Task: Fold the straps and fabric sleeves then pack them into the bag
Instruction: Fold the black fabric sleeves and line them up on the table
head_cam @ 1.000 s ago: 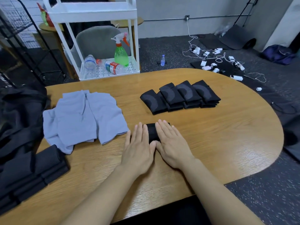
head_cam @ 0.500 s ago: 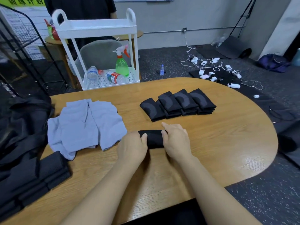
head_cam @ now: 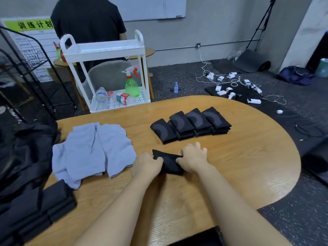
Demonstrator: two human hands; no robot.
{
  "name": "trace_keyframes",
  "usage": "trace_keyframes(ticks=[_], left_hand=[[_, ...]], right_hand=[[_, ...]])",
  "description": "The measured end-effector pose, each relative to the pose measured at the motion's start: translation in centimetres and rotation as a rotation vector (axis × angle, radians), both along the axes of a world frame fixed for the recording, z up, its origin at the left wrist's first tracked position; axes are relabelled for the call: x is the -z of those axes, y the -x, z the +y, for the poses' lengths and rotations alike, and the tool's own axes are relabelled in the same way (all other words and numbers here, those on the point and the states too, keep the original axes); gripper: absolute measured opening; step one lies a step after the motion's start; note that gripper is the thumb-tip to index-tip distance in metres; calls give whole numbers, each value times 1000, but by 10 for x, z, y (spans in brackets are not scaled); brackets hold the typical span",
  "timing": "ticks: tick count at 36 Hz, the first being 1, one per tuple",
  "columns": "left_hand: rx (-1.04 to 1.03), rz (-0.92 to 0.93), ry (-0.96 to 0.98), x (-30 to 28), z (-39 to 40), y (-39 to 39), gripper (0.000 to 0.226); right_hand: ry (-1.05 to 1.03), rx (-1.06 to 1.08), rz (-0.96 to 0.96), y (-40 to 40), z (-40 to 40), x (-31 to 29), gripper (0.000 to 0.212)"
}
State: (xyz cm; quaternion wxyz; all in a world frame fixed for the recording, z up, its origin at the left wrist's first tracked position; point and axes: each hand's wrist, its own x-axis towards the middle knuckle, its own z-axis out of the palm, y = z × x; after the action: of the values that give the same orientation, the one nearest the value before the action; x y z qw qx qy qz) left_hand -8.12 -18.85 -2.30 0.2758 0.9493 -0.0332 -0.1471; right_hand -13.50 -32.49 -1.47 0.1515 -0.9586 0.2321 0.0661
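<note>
Both hands gripped one black sleeve (head_cam: 168, 163) near the middle of the wooden worktop (head_cam: 239, 157), a little toward its near edge. The left hand (head_cam: 146, 166) had its fingers curled around the sleeve's left end, and the right hand (head_cam: 192, 158) pinched its right end with thumb and curled fingers; the cloth bunched between them, and it probably sat just off the surface, though the view did not settle that. Just beyond the hands, toward the far edge, a row of folded black sleeves (head_cam: 190, 124) lay overlapping one another, each with a grey curved mark on top. To the left of the held sleeve, a heap of pale blue cloths (head_cam: 92, 148) lay loosely spread. At the near left corner a stack of black folded pieces (head_cam: 35, 208) rested on the worktop, touching the blue heap's near edge. A black bag (head_cam: 23, 151) slumped at the left edge, partly over the worktop. Behind the far edge stood a white cart (head_cam: 106, 48), its lower shelf carrying a green spray bottle (head_cam: 132, 84) upright and two clear water bottles (head_cam: 122, 98), at least one lying on its side. A person in a black shirt (head_cam: 88, 20) stood behind the cart with their back turned. White chargers and cables (head_cam: 230, 86) were scattered on the dark floor to the right of the cart.
</note>
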Motion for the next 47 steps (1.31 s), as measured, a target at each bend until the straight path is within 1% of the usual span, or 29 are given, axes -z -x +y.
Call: trace_keyframes(ticks=[3, 5, 7, 11, 14, 15, 16, 19, 22, 26, 29, 31, 34, 37, 40, 42, 43, 45, 47], left_hand=[[-8, -25, 166, -1, -1, -4, 25], [-24, -39, 318, -3, -3, -10, 25], [-32, -78, 404, -7, -8, -18, 27], [-9, -220, 479, -20, -24, -43, 21], [43, -304, 489, -30, -35, -65, 9], [68, -309, 488, -32, -40, -73, 7], [88, -304, 481, -33, -44, -81, 9], [127, -281, 454, -32, -56, -105, 23], [170, -264, 450, -23, -64, -129, 27], [221, -215, 449, -6, -72, -148, 28], [258, -222, 375, 10, -74, -154, 26], [281, -238, 322, 19, -74, -155, 27], [280, -248, 295, 22, -76, -149, 28], [255, -287, 183, 16, -80, -140, 30], [256, -306, 122, 8, -80, -132, 31], [263, -345, 137, 3, -77, -129, 32], [280, -386, 156, 2, -75, -127, 33], [371, -465, 152, 1, -71, -122, 39], [503, -494, 54, 3, -67, -116, 55]], right_hand=[[-144, 50, -108, 6, -4, 2, 12], [-263, 108, -211, 10, -6, 2, 13], [-332, 171, -329, 10, -7, 0, 13], [-297, 192, -512, -3, -8, -3, 14], [-180, 162, -605, -20, -8, -5, 11], [-124, 148, -626, -26, -9, -5, 9], [-65, 132, -641, -31, -9, -5, 7], [93, 86, -640, -50, -10, -5, 12], [236, 102, -685, -70, -10, 2, 6], [366, 99, -649, -88, -15, 12, 17], [436, 66, -575, -92, -17, 19, 24], [456, 41, -551, -92, -19, 25, 25], [468, 24, -538, -93, -22, 32, 24], [463, 4, -556, -92, -24, 35, 21], [420, -22, -620, -89, -27, 35, 14], [377, -19, -704, -84, -32, 32, 6], [362, -17, -741, -81, -35, 30, 7], [353, -37, -758, -77, -42, 27, 18], [356, -75, -687, -76, -48, 27, 34]])
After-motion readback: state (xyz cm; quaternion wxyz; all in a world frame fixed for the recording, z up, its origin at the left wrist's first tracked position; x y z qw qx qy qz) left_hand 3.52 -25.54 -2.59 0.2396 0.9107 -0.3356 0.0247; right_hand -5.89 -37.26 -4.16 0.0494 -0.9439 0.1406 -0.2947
